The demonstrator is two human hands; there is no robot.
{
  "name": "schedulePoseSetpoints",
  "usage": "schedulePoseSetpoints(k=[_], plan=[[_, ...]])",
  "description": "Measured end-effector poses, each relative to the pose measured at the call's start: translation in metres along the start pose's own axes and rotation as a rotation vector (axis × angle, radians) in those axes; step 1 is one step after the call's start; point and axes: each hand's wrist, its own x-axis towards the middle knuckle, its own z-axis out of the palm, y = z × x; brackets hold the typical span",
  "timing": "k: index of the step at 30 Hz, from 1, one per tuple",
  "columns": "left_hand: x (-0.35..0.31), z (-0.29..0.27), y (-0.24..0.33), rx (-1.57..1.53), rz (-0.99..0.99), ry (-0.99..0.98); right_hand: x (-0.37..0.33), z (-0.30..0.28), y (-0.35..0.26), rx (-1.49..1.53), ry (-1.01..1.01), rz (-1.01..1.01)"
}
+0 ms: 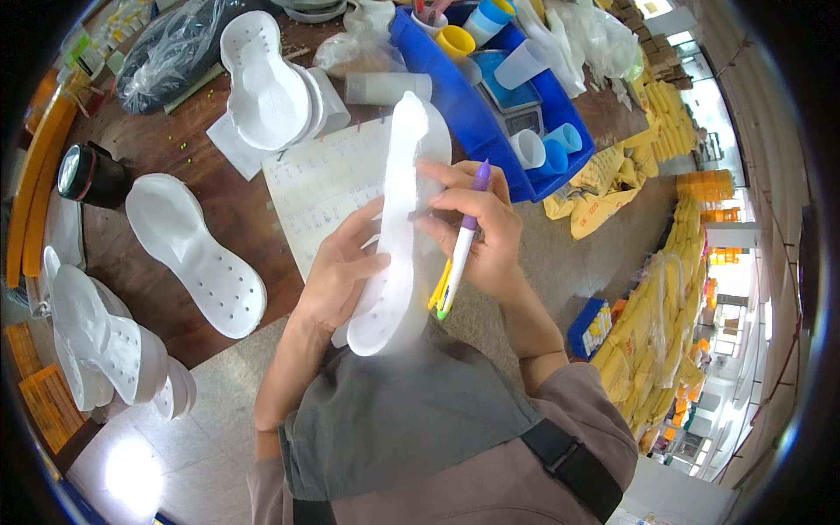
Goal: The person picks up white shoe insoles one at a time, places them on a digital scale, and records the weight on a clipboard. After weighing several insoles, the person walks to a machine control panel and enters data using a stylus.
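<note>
A white foam shoe sole [394,254] with a row of small holes near one end stands tilted on edge in front of my chest. My left hand [346,262] is closed around its left side, thumb on the near face. At the sole's right edge, the fingertips of my right hand [481,219] press or pinch; a small dark bit shows there, too small to name. Held in the same hand are a white pen with purple and green ends [464,236] and a yellow pen [437,284], both pointing down. Beneath the hands lies a handwritten paper sheet [302,192].
A single sole [194,254] lies on the brown table, with stacked soles [105,332] at the left edge and more [262,83] at the back. A black cylinder [90,175] stands left. A blue bin [451,87] holds cups. Yellow sacks [656,324] are piled at right.
</note>
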Motion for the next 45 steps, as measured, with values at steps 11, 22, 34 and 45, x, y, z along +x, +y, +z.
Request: schedulePoseSetpoints(k=[11, 22, 34, 45], plan=[[-0.040, -0.022, 0.013, 0.171, 0.487, 0.310, -0.017, -0.002, 0.016, -0.074, 0.159, -0.012], [-0.093, -0.051, 0.031, 0.198, 0.591, 0.641, -0.026, 0.045, 0.010, 0.433, -0.089, 0.607], [-0.004, 0.049, -0.016, 0.671, 0.650, -0.081, 0.013, -0.029, -0.006, 0.321, -0.174, 0.635], [0.059, 0.009, -0.044, 1.804, 0.606, 0.298, 0.101, -0.158, 0.219, -0.524, -0.097, 0.330]])
